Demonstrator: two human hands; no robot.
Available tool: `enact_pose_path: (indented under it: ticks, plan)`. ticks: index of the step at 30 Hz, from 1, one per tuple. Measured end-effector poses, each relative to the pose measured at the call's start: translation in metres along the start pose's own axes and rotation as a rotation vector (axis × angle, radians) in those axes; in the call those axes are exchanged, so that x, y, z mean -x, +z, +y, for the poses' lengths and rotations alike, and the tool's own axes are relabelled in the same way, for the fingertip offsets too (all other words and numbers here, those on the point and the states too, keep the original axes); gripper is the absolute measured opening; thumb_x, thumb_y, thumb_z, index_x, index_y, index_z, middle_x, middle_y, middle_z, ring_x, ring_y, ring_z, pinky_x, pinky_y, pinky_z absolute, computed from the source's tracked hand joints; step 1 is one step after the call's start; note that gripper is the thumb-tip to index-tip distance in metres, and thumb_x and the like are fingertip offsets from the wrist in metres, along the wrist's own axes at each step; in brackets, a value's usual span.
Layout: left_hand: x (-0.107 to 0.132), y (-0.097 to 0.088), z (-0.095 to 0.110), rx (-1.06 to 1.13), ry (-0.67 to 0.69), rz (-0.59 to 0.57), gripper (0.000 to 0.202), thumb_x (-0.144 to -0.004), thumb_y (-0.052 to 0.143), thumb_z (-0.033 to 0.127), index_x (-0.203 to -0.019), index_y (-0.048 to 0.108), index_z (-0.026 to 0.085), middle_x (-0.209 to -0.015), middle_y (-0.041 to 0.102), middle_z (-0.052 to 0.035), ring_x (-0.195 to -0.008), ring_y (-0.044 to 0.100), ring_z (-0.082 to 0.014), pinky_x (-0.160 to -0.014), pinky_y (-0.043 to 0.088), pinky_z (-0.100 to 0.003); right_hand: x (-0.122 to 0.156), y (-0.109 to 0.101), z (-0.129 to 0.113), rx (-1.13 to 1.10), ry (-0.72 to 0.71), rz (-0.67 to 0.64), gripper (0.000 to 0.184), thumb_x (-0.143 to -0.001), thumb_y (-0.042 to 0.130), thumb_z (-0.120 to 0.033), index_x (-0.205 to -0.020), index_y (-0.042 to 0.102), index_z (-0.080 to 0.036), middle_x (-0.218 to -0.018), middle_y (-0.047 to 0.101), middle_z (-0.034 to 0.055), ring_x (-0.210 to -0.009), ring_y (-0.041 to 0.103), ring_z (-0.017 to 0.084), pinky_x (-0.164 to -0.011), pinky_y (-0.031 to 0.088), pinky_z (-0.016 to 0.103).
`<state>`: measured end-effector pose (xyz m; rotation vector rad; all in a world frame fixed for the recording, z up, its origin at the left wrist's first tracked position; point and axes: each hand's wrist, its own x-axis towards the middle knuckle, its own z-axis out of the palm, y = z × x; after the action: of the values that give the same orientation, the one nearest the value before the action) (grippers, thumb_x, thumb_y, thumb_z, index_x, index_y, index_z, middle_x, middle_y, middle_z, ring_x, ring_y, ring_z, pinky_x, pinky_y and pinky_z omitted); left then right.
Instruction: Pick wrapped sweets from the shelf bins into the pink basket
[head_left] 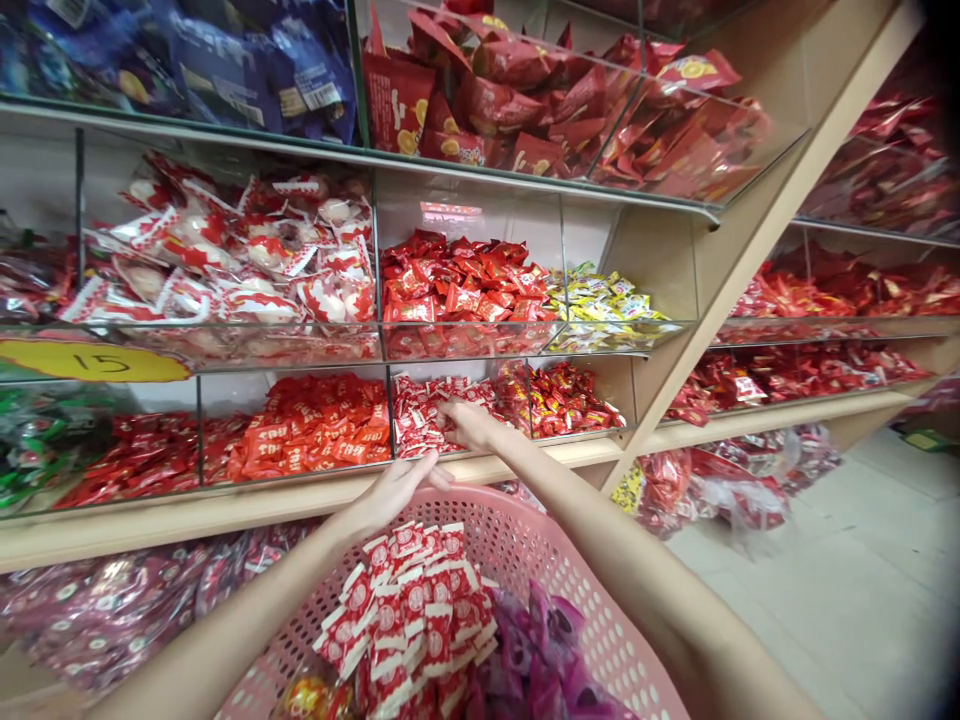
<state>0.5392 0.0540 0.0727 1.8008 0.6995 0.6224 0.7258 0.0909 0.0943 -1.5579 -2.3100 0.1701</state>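
Note:
My right hand (pixel 472 426) reaches into a low shelf bin of small red-and-white wrapped candies (pixel 420 405). Its fingers are apart and touch the candies; no candy can be made out in its grasp. My left hand (pixel 394 490) lies flat with fingers stretched out over the far rim of a pink perforated plastic basket (pixel 525 515), just in front of the bin. Inside the basket is a heap of red-and-white wrapped candies (pixel 420 610). Purple-wrapped candies (pixel 536 650) lie on its right side, and a gold-and-red wrapped piece (pixel 306 695) at its lower left.
Clear dividers (pixel 388 410) split the shelves. Orange-red packets (pixel 315 425) fill the bin to the left, red-and-yellow candies (pixel 574 395) the one to the right. A wooden upright (pixel 720 290) stands at the right. Bagged sweets (pixel 731 485) lie below the shelf, by the tiled floor (pixel 847 560).

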Motion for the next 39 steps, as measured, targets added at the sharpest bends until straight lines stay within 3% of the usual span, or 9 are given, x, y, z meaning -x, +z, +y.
enact_pose_path:
  ticks: [10,17,21,25,29,31,33,39]
  plan:
    - [-0.001,0.001,-0.001,0.006,-0.003,0.007,0.058,-0.087,0.038,0.057,-0.070,0.074,0.015,-0.091,0.073,-0.0090,-0.093,0.065,-0.0241,-0.100,0.039,-0.038,-0.008,0.008,0.001,-0.017,0.005,0.072,0.018,-0.078,0.053,-0.009,-0.089,0.065,-0.018,-0.100,0.058,0.0077,-0.088,0.055,0.018,-0.074,0.038,0.025]
    - [0.000,0.000,0.000,0.008,-0.006,-0.003,0.058,-0.088,0.038,0.056,-0.071,0.075,0.015,-0.094,0.073,-0.0090,-0.095,0.065,-0.0243,-0.100,0.039,-0.038,-0.008,0.005,0.004,-0.192,0.009,0.194,0.014,-0.079,0.054,-0.010,-0.085,0.067,-0.014,-0.092,0.063,0.0069,-0.087,0.055,0.017,-0.081,0.040,0.026]
    - [0.000,0.000,0.000,0.003,-0.007,0.000,0.058,-0.088,0.038,0.056,-0.071,0.075,0.015,-0.094,0.073,-0.0097,-0.095,0.065,-0.0243,-0.099,0.040,-0.038,-0.005,-0.002,0.004,-0.350,0.048,0.254,0.012,-0.079,0.055,-0.012,-0.081,0.067,-0.012,-0.079,0.065,0.0041,-0.074,0.056,0.014,-0.074,0.042,0.025]
    - [0.000,0.000,0.000,0.009,-0.007,-0.001,0.059,-0.087,0.038,0.057,-0.071,0.075,0.015,-0.094,0.073,-0.0096,-0.094,0.064,-0.0240,-0.099,0.040,-0.038,0.006,-0.007,0.002,-0.509,0.122,0.347,0.020,-0.083,0.050,-0.025,-0.085,0.064,-0.011,-0.075,0.065,0.0028,-0.066,0.055,0.012,-0.064,0.044,0.024]
    - [-0.001,0.000,-0.002,0.006,-0.013,-0.004,0.059,-0.087,0.038,0.058,-0.071,0.074,0.014,-0.094,0.073,-0.0099,-0.095,0.064,-0.0241,-0.100,0.039,-0.038,0.028,-0.015,-0.007,-0.970,0.244,0.391,0.024,-0.072,0.063,-0.038,-0.079,0.063,-0.014,-0.067,0.061,-0.0013,-0.059,0.053,0.010,-0.057,0.043,0.023]
    - [-0.001,0.000,-0.002,0.010,-0.014,0.000,0.059,-0.087,0.038,0.058,-0.071,0.074,0.014,-0.094,0.073,-0.0098,-0.095,0.064,-0.0241,-0.100,0.039,-0.039,0.043,-0.021,-0.013,-1.219,0.321,0.381,0.029,-0.061,0.073,-0.039,-0.074,0.063,-0.016,-0.066,0.060,-0.0027,-0.059,0.053,0.009,-0.056,0.042,0.022]
    - [-0.001,0.000,-0.003,0.011,-0.025,0.000,0.058,-0.087,0.038,0.057,-0.071,0.074,0.014,-0.096,0.073,-0.0096,-0.095,0.064,-0.0240,-0.100,0.039,-0.039,0.057,-0.025,-0.020,-1.329,0.373,0.351,0.032,-0.055,0.078,-0.038,-0.072,0.062,-0.016,-0.065,0.059,-0.0036,-0.059,0.052,0.008,-0.054,0.040,0.020]
    - [-0.002,0.001,-0.003,-0.001,-0.039,-0.014,0.058,-0.089,0.037,0.055,-0.074,0.075,0.015,-0.088,0.074,-0.0075,-0.091,0.065,-0.0236,-0.099,0.039,-0.039,0.102,-0.021,-0.045,-1.312,0.411,0.103,0.032,-0.064,0.075,-0.040,-0.072,0.056,-0.015,-0.063,0.056,-0.0052,-0.055,0.050,0.005,-0.051,0.039,0.017]
